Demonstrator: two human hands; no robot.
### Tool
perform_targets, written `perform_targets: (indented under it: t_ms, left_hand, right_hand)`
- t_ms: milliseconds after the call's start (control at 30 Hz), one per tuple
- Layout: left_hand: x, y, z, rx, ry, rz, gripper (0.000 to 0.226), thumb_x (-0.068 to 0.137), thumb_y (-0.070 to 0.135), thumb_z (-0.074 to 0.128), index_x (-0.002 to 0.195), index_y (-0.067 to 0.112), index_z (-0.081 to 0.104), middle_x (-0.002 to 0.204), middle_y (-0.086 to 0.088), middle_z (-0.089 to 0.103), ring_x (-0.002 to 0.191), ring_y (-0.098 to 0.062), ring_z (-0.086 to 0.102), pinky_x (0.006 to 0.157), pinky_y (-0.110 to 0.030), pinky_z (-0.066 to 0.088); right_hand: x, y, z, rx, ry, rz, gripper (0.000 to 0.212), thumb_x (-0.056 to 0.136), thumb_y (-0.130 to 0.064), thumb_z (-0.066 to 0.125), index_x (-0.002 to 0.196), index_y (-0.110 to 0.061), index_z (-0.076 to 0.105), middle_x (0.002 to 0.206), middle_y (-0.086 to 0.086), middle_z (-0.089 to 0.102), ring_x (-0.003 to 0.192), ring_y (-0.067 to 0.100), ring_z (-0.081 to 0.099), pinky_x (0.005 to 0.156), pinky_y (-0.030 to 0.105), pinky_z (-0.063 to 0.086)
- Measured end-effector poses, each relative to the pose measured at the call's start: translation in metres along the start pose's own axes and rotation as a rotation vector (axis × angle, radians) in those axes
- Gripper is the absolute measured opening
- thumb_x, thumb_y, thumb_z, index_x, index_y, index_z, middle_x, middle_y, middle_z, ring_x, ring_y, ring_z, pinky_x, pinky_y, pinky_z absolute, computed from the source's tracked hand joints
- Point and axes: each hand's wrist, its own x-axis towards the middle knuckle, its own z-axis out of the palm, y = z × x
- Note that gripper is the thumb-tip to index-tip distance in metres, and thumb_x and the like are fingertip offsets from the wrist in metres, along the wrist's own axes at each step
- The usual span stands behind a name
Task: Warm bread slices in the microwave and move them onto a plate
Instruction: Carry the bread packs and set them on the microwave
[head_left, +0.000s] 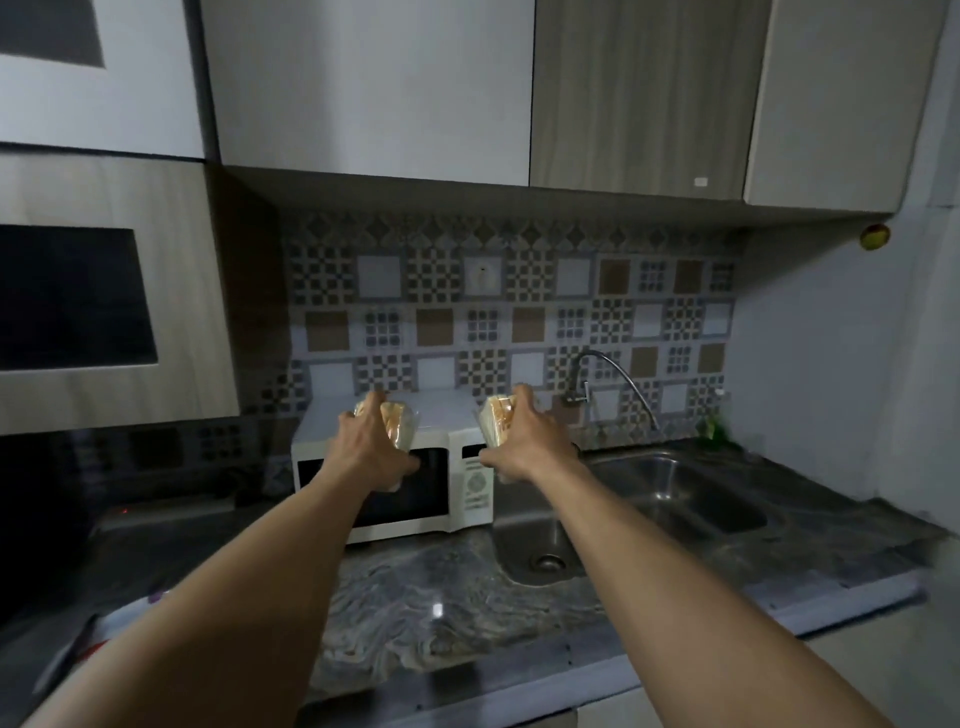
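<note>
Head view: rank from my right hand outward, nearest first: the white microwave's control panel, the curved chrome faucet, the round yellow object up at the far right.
1. White microwave's control panel, just left of and below the right hand gripping bagged bread slices.
2. Curved chrome faucet, to the right, behind the steel sink.
3. Round yellow object, far right and high up.

Marbled countertop bears white microwave beside sink.
</note>
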Motion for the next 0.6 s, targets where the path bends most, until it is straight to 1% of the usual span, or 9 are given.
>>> perform_targets:
  t_ms: [67, 200, 267, 300, 333, 400, 433, 500, 600]
  left_hand:
    - [0.033, -0.002, 0.012, 0.012, 0.03, -0.02, 0.095, 0.068, 0.027, 0.086, 0.142, 0.03, 0.027, 0.131, -0.016, 0.044, 0.113, -0.038, 0.053, 0.088, -0.044, 0.049]
    - [0.088, -0.007, 0.028, 0.021, 0.04, -0.069, 0.092, 0.07, 0.026, 0.085, 0.141, 0.03, 0.027, 0.133, -0.016, 0.043, 0.113, -0.038, 0.052, 0.09, -0.044, 0.049]
    - [0.118, -0.009, 0.032, 0.006, 0.063, -0.095, 0.094, 0.07, 0.027, 0.085, 0.143, 0.03, 0.026, 0.135, -0.016, 0.041, 0.115, -0.037, 0.051, 0.093, -0.044, 0.048]
    - [0.131, -0.01, 0.034, -0.002, 0.077, -0.094, 0.096, 0.07, 0.027, 0.086, 0.144, 0.03, 0.025, 0.136, -0.017, 0.04, 0.117, -0.037, 0.05, 0.094, -0.044, 0.047]
    - [0.144, -0.012, 0.037, -0.002, 0.086, -0.099, 0.097, 0.069, 0.027, 0.086, 0.144, 0.029, 0.025, 0.138, -0.017, 0.04, 0.118, -0.037, 0.049, 0.096, -0.045, 0.046]
    - [0.162, -0.016, 0.044, 0.018, 0.083, -0.125, 0.097, 0.069, 0.027, 0.086, 0.145, 0.03, 0.025, 0.139, -0.018, 0.039, 0.118, -0.038, 0.049, 0.098, -0.047, 0.048]
    - [0.17, -0.02, 0.049, 0.033, 0.078, -0.147, 0.097, 0.069, 0.028, 0.086, 0.144, 0.03, 0.025, 0.139, -0.018, 0.039, 0.117, -0.038, 0.05, 0.098, -0.048, 0.048]
    - [0.191, -0.027, 0.06, 0.037, 0.084, -0.176, 0.098, 0.068, 0.027, 0.086, 0.145, 0.031, 0.025, 0.139, -0.018, 0.039, 0.117, -0.038, 0.05, 0.097, -0.048, 0.048]
    - [0.219, -0.04, 0.068, 0.037, 0.066, -0.208, 0.097, 0.071, 0.027, 0.084, 0.147, 0.029, 0.023, 0.14, -0.019, 0.038, 0.12, -0.039, 0.048, 0.098, -0.046, 0.044]
  right_hand:
    - [0.042, 0.006, 0.014, 0.022, -0.018, -0.02, 0.098, 0.076, -0.033, 0.083, 0.145, -0.035, 0.014, 0.126, 0.016, 0.053, 0.109, 0.037, 0.057, 0.085, 0.044, 0.055]
    - [0.113, 0.007, 0.031, 0.033, -0.047, -0.067, 0.102, 0.076, -0.034, 0.084, 0.148, -0.034, 0.012, 0.133, 0.017, 0.048, 0.117, 0.037, 0.051, 0.087, 0.044, 0.052]
    - [0.148, 0.004, 0.04, 0.055, -0.06, -0.093, 0.103, 0.075, -0.033, 0.084, 0.148, -0.035, 0.012, 0.129, 0.016, 0.05, 0.111, 0.036, 0.054, 0.087, 0.046, 0.055]
    - [0.163, 0.003, 0.045, 0.07, -0.07, -0.11, 0.102, 0.074, -0.033, 0.085, 0.146, -0.036, 0.012, 0.125, 0.015, 0.052, 0.106, 0.035, 0.057, 0.084, 0.046, 0.057]
    - [0.179, 0.002, 0.053, 0.087, -0.083, -0.126, 0.099, 0.074, -0.032, 0.084, 0.143, -0.036, 0.014, 0.122, 0.014, 0.053, 0.1, 0.033, 0.059, 0.079, 0.043, 0.058]
    - [0.201, 0.003, 0.066, 0.087, -0.11, -0.14, 0.091, 0.076, -0.032, 0.083, 0.14, -0.034, 0.019, 0.119, 0.013, 0.052, 0.097, 0.03, 0.058, 0.071, 0.037, 0.054]
    - [0.211, 0.004, 0.074, 0.078, -0.124, -0.137, 0.089, 0.077, -0.033, 0.083, 0.14, -0.034, 0.02, 0.119, 0.013, 0.052, 0.097, 0.029, 0.057, 0.071, 0.036, 0.052]
    - [0.235, 0.004, 0.091, 0.083, -0.135, -0.142, 0.09, 0.076, -0.033, 0.083, 0.14, -0.035, 0.019, 0.119, 0.014, 0.051, 0.101, 0.031, 0.056, 0.077, 0.038, 0.054]
    - [0.264, -0.003, 0.116, 0.091, -0.168, -0.146, 0.095, 0.076, -0.032, 0.083, 0.141, -0.036, 0.015, 0.122, 0.014, 0.05, 0.11, 0.034, 0.052, 0.081, 0.041, 0.054]
